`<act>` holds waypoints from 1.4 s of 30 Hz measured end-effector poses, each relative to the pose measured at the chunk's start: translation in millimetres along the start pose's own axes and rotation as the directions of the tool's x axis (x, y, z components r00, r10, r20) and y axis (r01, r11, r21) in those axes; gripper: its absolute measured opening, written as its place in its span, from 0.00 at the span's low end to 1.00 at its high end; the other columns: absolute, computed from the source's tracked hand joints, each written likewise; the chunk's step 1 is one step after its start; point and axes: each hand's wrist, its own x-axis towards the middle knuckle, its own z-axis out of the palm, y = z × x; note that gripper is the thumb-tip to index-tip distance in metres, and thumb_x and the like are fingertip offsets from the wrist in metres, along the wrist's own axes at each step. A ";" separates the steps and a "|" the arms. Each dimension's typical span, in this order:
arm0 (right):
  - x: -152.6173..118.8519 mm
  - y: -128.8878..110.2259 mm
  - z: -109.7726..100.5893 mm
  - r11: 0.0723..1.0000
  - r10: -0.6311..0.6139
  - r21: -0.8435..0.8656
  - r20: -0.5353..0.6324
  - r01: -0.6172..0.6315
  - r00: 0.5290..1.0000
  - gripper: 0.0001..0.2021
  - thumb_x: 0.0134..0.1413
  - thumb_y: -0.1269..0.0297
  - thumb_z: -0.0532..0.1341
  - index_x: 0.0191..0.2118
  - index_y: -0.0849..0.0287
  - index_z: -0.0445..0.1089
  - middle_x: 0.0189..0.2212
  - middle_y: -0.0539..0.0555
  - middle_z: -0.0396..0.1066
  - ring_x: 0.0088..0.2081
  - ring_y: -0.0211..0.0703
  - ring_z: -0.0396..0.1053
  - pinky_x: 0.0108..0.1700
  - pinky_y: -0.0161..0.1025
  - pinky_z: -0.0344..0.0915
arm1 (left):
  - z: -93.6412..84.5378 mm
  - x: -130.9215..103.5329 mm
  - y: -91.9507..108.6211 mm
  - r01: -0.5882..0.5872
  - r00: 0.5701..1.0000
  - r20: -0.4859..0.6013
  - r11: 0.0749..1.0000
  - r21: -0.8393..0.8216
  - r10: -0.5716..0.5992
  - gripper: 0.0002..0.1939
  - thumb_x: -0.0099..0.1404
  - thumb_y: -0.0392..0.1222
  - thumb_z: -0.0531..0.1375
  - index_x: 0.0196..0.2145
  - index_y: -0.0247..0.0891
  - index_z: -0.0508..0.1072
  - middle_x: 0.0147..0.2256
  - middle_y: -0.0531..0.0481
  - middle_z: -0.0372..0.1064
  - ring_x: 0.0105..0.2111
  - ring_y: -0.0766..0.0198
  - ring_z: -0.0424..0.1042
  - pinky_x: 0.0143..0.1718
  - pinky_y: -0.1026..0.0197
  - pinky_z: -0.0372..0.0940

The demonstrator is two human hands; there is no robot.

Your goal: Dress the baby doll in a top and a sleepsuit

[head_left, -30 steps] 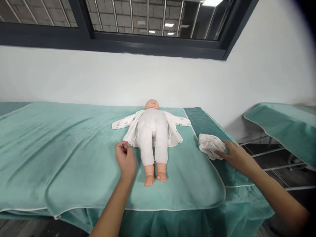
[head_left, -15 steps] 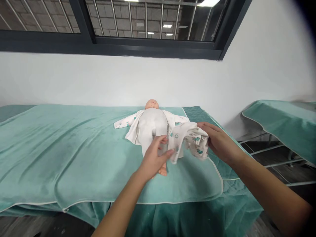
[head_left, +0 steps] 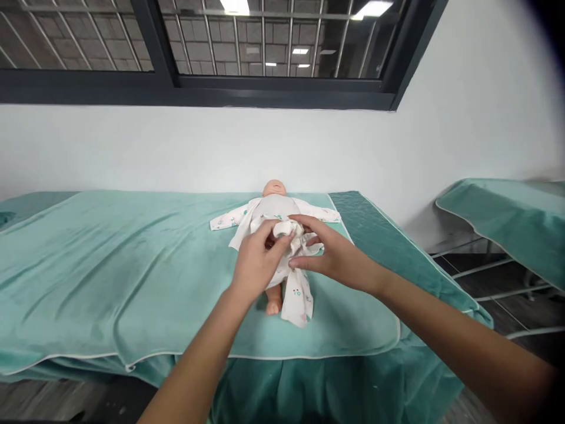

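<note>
Head cam: printed garment (head_left: pixel 298 300) btwn hands, over doll's (head_left: pixel 274 188) legs; long axis approx 12–6, loose end hanging twd 6. L hand (head_left: pixel 253 265) at its 9, pinching bunched cloth; R hand (head_left: pixel 342 257) at 3, thumb & fingers spread round it, grip unclear. Both equally near.

Bed (head_left: pixel 176 282) — green blanket (head_left: pixel 154 306) on top, wrinkled on the left, pale piping at its edge. Doll (head_left: pixel 274 188) lies face up on it — open patterned jacket (head_left: pixel 232 219), sleeves spread.
</note>
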 end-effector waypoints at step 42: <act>17.3 -78.4 -46.2 0.989 -0.131 -0.072 -0.028 0.128 0.991 0.09 0.58 0.61 0.61 0.40 0.49 0.78 0.55 0.50 0.69 0.56 0.47 0.66 0.58 0.48 0.62 | -67.4 1.2 90.7 -0.146 0.970 0.176 0.982 -0.123 0.166 0.12 0.62 0.51 0.63 0.33 0.38 0.74 0.32 0.50 0.72 0.32 0.63 0.68 0.34 0.63 0.62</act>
